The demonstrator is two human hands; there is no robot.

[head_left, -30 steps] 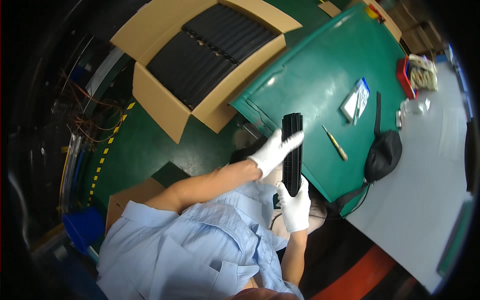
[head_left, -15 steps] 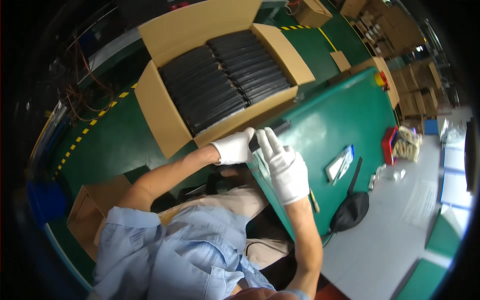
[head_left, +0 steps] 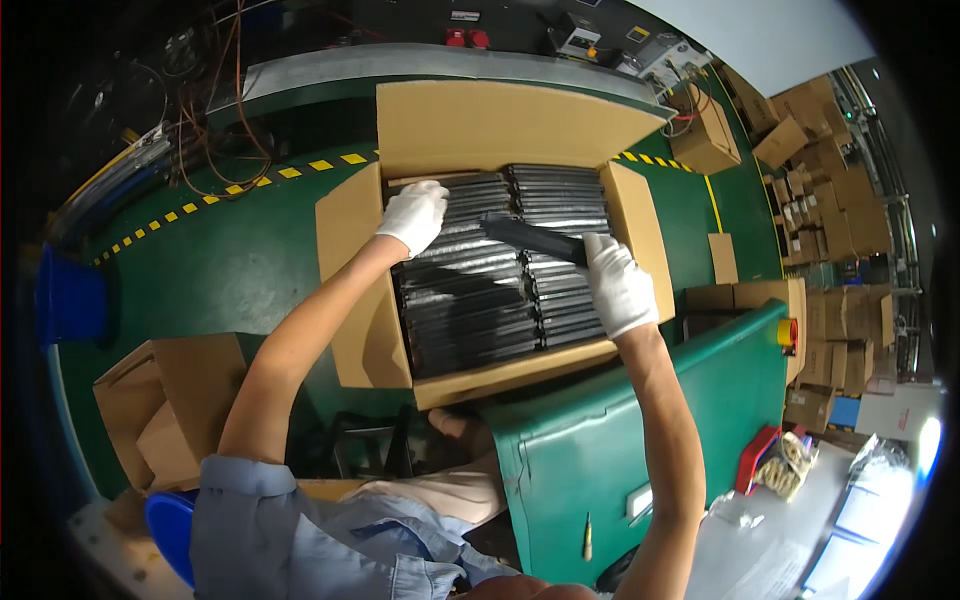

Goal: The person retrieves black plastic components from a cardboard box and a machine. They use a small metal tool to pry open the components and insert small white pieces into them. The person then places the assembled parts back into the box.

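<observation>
A large cardboard box (head_left: 515,385) stands with its flaps spread, packed with two columns of long black parts (head_left: 470,310) laid side by side. My right hand (head_left: 620,285), in a white glove, grips one end of a long black bar-shaped part (head_left: 535,240) above the right column. The bar's free end points left, over the gap between the columns. My left hand (head_left: 415,215), gloved too, is at the far left end of the left column. Its fingers are curled, and anything within them is hidden from view.
A green-covered table (head_left: 650,430) borders the box on the near right, with a screwdriver-like tool (head_left: 588,538) lying on it. An opened carton (head_left: 180,400) and a blue bin (head_left: 72,295) are at left. A metal rail (head_left: 450,65) runs behind the box.
Both hands have left the table's edge and moved over the box, the left to its far left, the right to its right side with the black bar. The view has swung toward the box.
</observation>
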